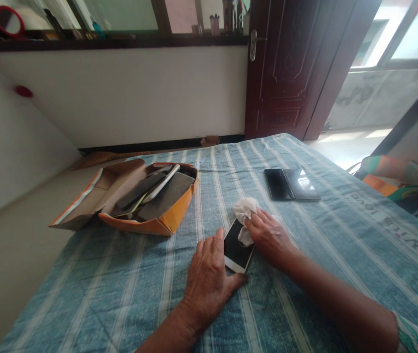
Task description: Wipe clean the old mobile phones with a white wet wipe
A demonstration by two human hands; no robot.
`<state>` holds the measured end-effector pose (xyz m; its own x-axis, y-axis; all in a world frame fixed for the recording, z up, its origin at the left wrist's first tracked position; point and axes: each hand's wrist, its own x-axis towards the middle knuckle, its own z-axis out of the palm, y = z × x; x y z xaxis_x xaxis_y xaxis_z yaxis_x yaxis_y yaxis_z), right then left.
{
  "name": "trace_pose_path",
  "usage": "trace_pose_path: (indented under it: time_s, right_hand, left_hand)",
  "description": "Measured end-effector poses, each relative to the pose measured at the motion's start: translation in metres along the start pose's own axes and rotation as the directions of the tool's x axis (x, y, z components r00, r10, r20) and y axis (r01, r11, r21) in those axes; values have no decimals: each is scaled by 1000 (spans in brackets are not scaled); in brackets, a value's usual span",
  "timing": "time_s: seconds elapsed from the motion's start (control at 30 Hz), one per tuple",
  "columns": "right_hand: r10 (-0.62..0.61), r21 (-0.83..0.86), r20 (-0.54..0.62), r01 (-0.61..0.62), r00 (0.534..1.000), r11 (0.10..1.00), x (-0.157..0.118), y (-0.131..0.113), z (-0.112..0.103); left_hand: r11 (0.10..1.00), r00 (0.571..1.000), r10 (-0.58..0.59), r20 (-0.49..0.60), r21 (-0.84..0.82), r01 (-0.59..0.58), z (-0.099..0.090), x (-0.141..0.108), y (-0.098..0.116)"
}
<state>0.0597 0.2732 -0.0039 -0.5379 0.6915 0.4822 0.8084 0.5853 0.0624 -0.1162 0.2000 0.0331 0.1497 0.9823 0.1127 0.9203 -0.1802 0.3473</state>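
On phone (237,251), tissue (244,208) in right hand (271,237)

You are wearing a white cloth sleeve (417,337) on your right arm, and its curving green pattern, with darker green edging, is showing at the near right. The sleeve is ending close to your elbow, leaving your right forearm (334,294) and right hand (270,238) bare. Your left forearm (174,328) and left hand (209,277) are showing bare too.

Dark-screened white phone (236,251) flat on striped cloth (128,279); crumpled tissue (244,209) atop.
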Motion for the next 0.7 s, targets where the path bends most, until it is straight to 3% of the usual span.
trace_pose_path:
  time_s: [0.17,0.37,0.7]
  right_hand:
    - [-60,111,-21,62,998,992,-15,-22,-13]
    - [-144,202,-61,154,988,967,-27,-49,-22]
    - [-125,154,-25,127,992,980,-4,-37,-12]
  left_hand:
    - [1000,999,26,-29,13,-26,4,1,-2]
    - [995,985,98,-140,31,-95,13,-1,-9]
    - [997,995,71,-72,2,-71,5,1,-7]
